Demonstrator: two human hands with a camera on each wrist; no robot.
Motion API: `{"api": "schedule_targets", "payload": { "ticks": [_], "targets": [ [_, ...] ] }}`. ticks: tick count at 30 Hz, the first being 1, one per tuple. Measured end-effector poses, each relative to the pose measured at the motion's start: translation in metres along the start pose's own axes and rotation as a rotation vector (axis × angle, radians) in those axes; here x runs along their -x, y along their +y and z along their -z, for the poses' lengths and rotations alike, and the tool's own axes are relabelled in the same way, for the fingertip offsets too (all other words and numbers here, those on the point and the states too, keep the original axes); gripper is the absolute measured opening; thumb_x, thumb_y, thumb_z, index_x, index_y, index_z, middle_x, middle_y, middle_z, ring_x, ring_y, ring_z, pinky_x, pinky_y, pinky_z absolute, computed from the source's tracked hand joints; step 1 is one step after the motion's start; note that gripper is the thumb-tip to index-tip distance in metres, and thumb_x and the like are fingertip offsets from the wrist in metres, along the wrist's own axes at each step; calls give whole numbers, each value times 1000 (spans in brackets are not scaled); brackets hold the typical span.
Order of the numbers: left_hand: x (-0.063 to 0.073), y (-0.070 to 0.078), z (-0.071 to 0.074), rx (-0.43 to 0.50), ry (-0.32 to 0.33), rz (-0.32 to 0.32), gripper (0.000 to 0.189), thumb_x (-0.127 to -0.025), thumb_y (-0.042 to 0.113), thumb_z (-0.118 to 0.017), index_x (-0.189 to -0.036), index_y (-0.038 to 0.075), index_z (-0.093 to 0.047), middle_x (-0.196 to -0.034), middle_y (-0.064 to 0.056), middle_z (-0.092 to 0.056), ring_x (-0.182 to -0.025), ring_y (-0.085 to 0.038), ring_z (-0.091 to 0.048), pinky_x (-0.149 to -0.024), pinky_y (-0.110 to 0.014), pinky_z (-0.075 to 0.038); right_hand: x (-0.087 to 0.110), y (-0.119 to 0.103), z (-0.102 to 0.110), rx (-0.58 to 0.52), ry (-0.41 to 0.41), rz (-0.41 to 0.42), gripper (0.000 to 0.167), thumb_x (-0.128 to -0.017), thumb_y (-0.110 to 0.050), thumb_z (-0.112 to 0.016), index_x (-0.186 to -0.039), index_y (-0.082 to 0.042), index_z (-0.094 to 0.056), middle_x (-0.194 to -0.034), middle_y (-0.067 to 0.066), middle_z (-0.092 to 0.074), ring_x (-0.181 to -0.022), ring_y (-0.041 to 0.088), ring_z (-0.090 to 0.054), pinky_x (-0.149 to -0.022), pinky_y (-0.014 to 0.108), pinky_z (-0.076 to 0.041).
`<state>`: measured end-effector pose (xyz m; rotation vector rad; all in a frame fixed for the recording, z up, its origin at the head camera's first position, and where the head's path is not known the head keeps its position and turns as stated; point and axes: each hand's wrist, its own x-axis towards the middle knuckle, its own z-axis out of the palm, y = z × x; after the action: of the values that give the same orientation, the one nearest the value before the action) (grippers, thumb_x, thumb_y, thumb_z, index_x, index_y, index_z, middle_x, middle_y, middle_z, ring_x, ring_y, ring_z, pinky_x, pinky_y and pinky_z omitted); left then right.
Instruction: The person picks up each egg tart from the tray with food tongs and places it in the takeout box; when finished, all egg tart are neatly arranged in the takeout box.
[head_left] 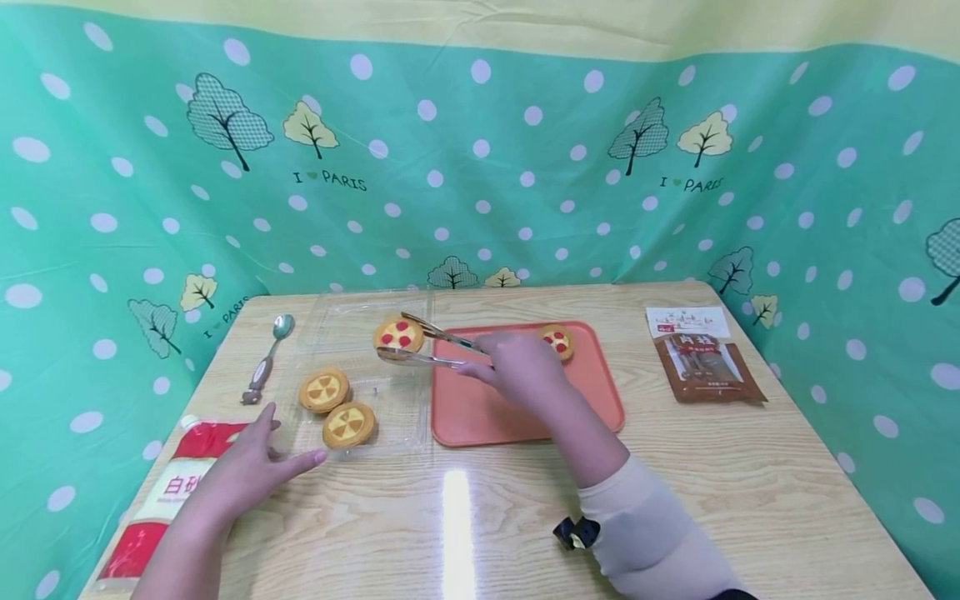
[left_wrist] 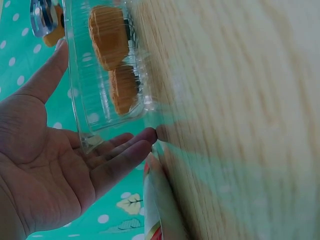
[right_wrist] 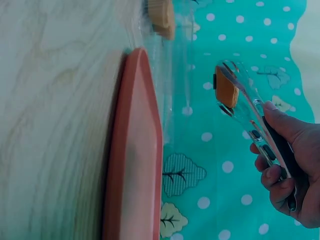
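Observation:
My right hand (head_left: 522, 371) grips metal tongs (head_left: 448, 336), whose tips pinch a tart with red fruit pieces (head_left: 396, 337). In the right wrist view that tart (right_wrist: 227, 87) is held up above the table. Two plain tarts with a cut pattern, one farther back (head_left: 324, 390) and one nearer (head_left: 349, 425), sit in a clear plastic container (head_left: 405, 429). Beside its front left corner is my left hand (head_left: 251, 467), thumb and fingers spread around that corner. In the left wrist view, the left hand's fingers (left_wrist: 120, 170) reach under the container's end.
A pink tray (head_left: 487, 421) right of the container bears another red-topped tart (head_left: 557, 340). On the left lie a spoon (head_left: 267, 358) and a red-and-white bag (head_left: 161, 500), partly behind the left forearm. A brown packet (head_left: 701, 362) lies at right. A dotted curtain (head_left: 480, 192) surrounds the table.

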<state>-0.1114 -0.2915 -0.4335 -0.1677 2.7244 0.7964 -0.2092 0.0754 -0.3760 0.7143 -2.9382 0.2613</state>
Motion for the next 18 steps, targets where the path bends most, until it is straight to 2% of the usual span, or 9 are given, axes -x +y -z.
{"api": "schedule_targets", "payload": {
  "ticks": [2,5,9,12,14,18],
  "targets": [
    [0,0,0,0,0,1,130,-78,74,-63,-154,-3,9,-153,-35,-26,-128,-55,-42,-100,-71,-34,-1,-4,-3,12,8,17,61,-91,-66,-51,-128,-20,-67,-120,0,-71,-89,19,-72,-63,32,-57],
    [-1,-1,0,-2,-3,6,131,-77,75,-62,-154,-2,10,-153,-35,-25,-128,-55,-42,-100,-71,-35,-2,-9,-9,39,34,49,57,-91,-63,-53,-125,-20,-69,-118,-2,-72,-86,17,-72,-58,29,-54],
    [-1,-2,-1,-7,-6,11,131,-77,76,-61,-154,-2,10,-153,-35,-25,-128,-56,-41,-100,-71,-34,-3,-16,-17,35,29,76,49,-91,-61,-56,-112,-20,-73,-99,-6,-74,-74,12,-67,-52,26,-49],
    [-1,-2,-1,-9,-2,8,131,-77,76,-61,-154,-3,10,-153,-35,-25,-128,-56,-42,-100,-71,-35,-4,-20,-21,16,-6,80,45,-91,-61,-57,-99,-20,-71,-82,-6,-69,-63,12,-59,-47,27,-43],
    [-1,-2,-1,-13,2,6,131,-77,76,-61,-154,-3,9,-152,-36,-26,-127,-55,-43,-99,-71,-35,-4,-23,-23,33,-16,81,47,-91,-63,-55,-101,-20,-71,-83,-6,-69,-64,12,-60,-48,27,-44],
    [-1,-1,-1,-15,6,4,131,-77,76,-61,-154,-3,9,-152,-36,-27,-126,-54,-45,-99,-71,-36,-4,-27,-27,64,-22,85,50,-91,-63,-53,-110,-21,-72,-93,-6,-72,-69,10,-64,-50,26,-48]
  ]
}}
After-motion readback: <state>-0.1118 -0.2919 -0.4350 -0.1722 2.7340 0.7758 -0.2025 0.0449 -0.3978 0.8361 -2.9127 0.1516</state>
